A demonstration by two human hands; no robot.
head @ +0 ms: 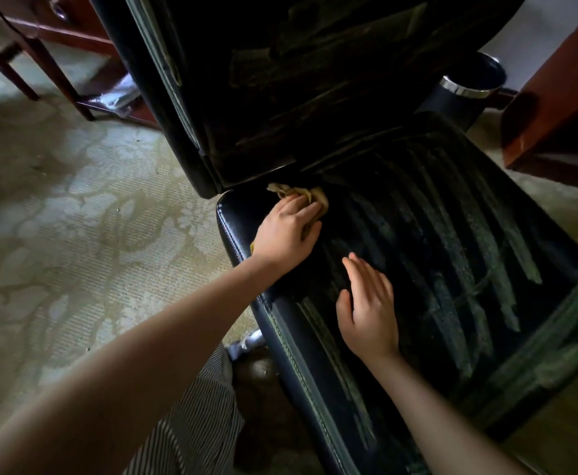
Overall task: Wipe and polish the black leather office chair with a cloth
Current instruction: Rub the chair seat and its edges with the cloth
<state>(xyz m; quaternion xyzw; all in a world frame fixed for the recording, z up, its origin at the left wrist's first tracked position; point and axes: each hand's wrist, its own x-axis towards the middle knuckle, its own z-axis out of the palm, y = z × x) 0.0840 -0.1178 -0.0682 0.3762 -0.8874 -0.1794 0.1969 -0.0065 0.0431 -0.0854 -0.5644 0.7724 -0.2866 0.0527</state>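
Item: black leather office chair (452,234), its seat streaked with pale smears. Your left hand (285,231) curls its fingers over a yellow cloth (299,192) at the seat's far-left corner, against the backrest seam. Your right hand (369,310) lies flat, fingers straight, on the near-left part of the seat, holding nothing.

One chair (435,234) is counted, black leather. One cloth (301,193) is counted, yellowish. Two hands are seen: one left hand (285,231) and one right hand (369,310). One round bin (469,84) with a shiny rim is noted. Two pieces of reddish wooden furniture are counted: one table (57,36) at upper left, one desk (555,97) at upper right. One patterned carpet (75,217) is logged. One striped garment (198,416) is seen.
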